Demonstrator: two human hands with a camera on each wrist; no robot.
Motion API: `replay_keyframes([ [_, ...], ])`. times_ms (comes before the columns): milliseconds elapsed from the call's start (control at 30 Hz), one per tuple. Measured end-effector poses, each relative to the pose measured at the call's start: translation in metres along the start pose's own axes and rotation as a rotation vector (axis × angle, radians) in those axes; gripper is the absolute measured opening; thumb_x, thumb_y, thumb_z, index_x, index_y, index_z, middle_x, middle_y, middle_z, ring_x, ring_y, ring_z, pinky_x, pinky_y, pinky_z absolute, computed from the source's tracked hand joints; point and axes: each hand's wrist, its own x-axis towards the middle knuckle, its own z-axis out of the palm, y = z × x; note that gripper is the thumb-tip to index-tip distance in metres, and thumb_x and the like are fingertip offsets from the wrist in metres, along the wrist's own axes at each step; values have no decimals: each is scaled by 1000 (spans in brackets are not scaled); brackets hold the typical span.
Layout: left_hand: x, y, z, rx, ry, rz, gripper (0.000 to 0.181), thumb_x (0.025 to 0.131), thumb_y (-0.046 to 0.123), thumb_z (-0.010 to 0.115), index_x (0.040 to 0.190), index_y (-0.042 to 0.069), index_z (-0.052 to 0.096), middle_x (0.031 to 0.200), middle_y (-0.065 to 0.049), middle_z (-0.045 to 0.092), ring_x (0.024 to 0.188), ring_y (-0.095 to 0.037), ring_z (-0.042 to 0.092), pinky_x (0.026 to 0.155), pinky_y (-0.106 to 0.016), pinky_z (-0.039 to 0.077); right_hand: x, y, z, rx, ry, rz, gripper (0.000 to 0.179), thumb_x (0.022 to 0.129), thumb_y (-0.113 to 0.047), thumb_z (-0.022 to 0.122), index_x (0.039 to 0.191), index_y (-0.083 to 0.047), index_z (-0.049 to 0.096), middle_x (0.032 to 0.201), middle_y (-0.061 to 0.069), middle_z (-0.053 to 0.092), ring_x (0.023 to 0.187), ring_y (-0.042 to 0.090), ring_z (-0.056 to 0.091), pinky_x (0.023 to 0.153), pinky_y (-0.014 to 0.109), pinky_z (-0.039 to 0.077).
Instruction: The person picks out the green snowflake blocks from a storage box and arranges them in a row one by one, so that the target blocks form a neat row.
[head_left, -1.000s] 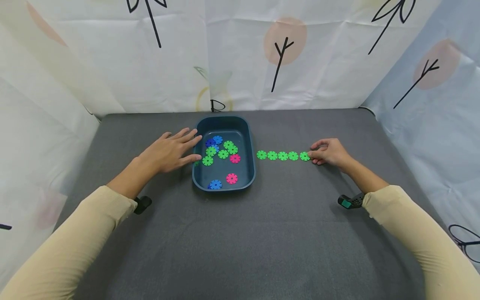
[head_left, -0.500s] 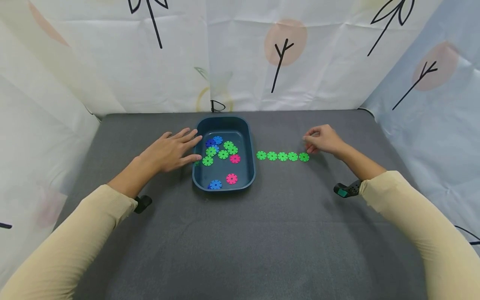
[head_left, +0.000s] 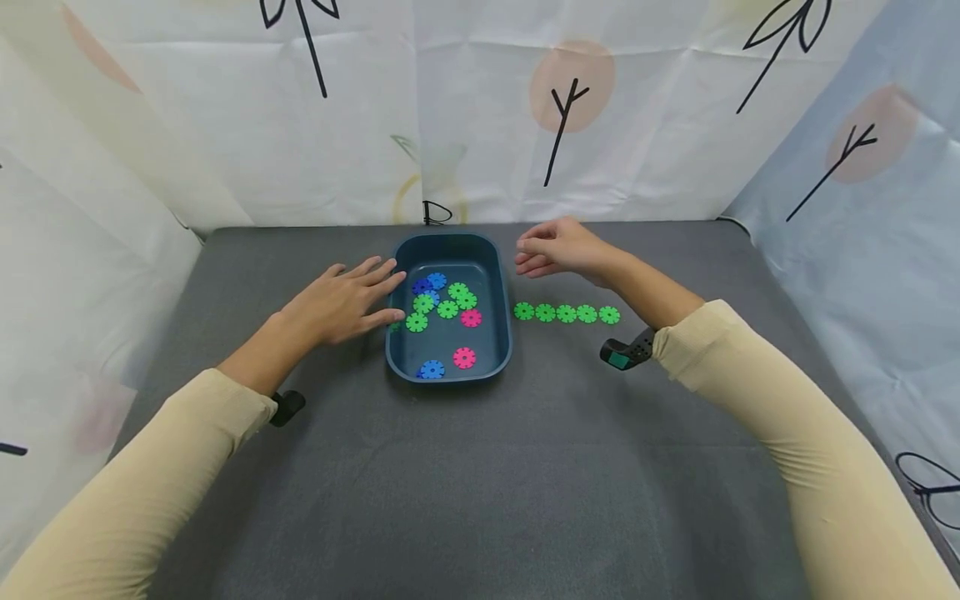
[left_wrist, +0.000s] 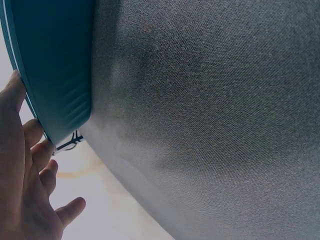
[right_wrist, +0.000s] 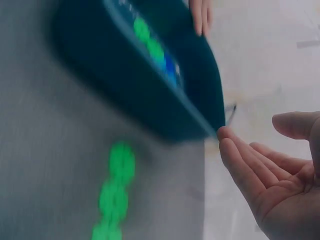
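A dark blue-green tray (head_left: 489,279) holds loose notched plastic discs: green discs (head_left: 447,309), a pink disc (head_left: 464,358) with another above it, and blue discs (head_left: 432,369). My left hand (head_left: 337,308) rests its spread fingers on the tray's left rim; the left wrist view shows fingertips along the rim of the tray (left_wrist: 55,65). Right of the tray, several green discs (head_left: 566,313) lie in a straight row, edge to edge. My right hand (head_left: 566,250) hovers behind the row's left part, near the tray's right side, thumb apart from the fingers and nothing between them.
A grey cloth-covered table (head_left: 480,475) lies beneath everything. Behind it hangs a white printed curtain (head_left: 480,108), and a pale blue one (head_left: 885,250) closes off the right side. Black bands sit at both wrists.
My right hand has let go of the row's right-end green disc, lifted, and moved left toward the tray. The left hand and tray have stayed put.
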Motion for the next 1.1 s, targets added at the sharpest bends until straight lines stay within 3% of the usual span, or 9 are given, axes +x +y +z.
replay_keyframes([
  [167, 2, 0, 1, 10, -3, 0, 74, 102, 56, 44, 158, 11, 27, 164, -15, 20, 151, -35, 16, 114, -64, 21, 15, -11, 36, 13, -99, -12, 41, 103, -12, 56, 138, 8, 50, 130, 25, 60, 119, 35, 62, 97, 42, 52],
  [367, 4, 0, 1, 14, -20, -8, 76, 102, 58, 42, 159, 12, 25, 164, -14, 19, 151, -35, 16, 114, -64, 21, 33, -15, 71, 19, -211, 67, 43, 104, -16, 53, 141, 7, 48, 138, 25, 56, 123, 32, 60, 104, 45, 46],
  [667, 2, -1, 1, 11, -14, 7, 76, 102, 58, 41, 159, 11, 25, 164, -15, 18, 151, -35, 16, 113, -65, 21, 50, -10, 106, -42, -290, 146, 49, 104, -13, 52, 147, 8, 39, 135, 23, 59, 125, 30, 59, 100, 39, 50],
  [1100, 0, -1, 1, -4, -4, 4, 74, 102, 56, 43, 159, 12, 25, 165, -14, 18, 151, -34, 16, 114, -65, 20, 58, -14, 131, 11, -243, 186, 42, 105, -7, 43, 144, 8, 44, 127, 23, 64, 117, 30, 64, 98, 41, 51],
])
